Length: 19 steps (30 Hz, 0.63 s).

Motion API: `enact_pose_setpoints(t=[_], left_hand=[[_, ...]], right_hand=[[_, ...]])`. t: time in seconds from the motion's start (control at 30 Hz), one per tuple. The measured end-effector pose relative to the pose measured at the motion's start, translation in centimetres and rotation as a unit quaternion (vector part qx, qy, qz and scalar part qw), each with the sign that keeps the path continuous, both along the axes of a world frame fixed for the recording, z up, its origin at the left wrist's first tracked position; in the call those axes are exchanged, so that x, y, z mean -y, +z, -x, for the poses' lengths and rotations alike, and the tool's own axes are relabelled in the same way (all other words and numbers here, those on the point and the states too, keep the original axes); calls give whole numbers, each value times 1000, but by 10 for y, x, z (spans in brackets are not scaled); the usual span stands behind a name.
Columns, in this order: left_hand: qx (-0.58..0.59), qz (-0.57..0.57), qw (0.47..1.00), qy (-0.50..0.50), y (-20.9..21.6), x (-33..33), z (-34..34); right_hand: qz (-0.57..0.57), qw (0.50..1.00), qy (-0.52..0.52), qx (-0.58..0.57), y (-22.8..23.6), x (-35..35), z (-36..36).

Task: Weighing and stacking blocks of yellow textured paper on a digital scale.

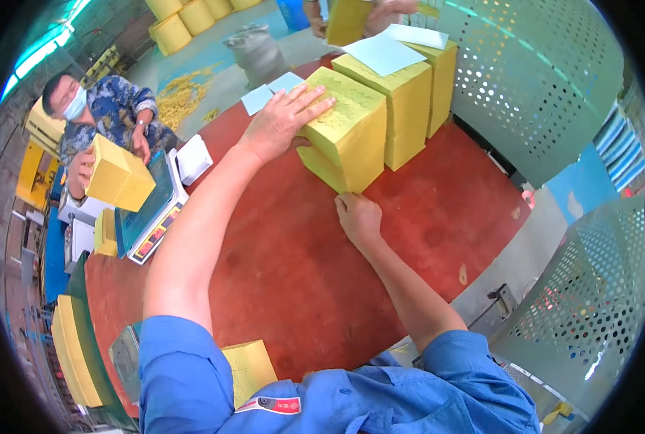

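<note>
A tall stack of yellow paper sheets (344, 130) stands on the red tabletop (286, 275), its top face stamped with a cut pattern. My left hand (283, 123) lies over the stack's left upper edge, fingers stretched flat across the top and the thumb down its side. Down at the stack's near bottom corner, my right hand (359, 217) is curled with its knuckles against the paper. Whether those fingers pinch any sheets is hidden. Two more yellow stacks (402, 94) stand close behind to the right, with pale blue sheets (384, 54) on top.
At left, a co-worker (113, 116) holds a yellow block (120, 173) over a digital scale (152, 210). Perforated green metal panels (539, 79) border the right side. Another yellow stack (250, 369) sits by my body. Another person's hands (387, 9) show at the far edge.
</note>
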<state>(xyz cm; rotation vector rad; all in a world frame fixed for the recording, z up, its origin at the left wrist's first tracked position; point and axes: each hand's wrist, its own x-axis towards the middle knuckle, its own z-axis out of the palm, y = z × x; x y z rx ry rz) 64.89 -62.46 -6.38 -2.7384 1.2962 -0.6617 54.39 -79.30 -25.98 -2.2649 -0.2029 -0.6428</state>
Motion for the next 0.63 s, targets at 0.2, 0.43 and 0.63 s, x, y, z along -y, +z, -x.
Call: enact_pose_setpoints(t=[0.2, 0.43, 0.63], left_hand=[[123, -19, 979, 164, -14, 7, 38], [59, 145, 972, 173, 25, -82, 225], [55, 366, 763, 530, 8, -229, 510]], right_hand=[[21, 1000, 12, 9, -1, 1, -2], [47, 997, 57, 12, 12, 7, 0], [-41, 975, 190, -107, 19, -73, 60]])
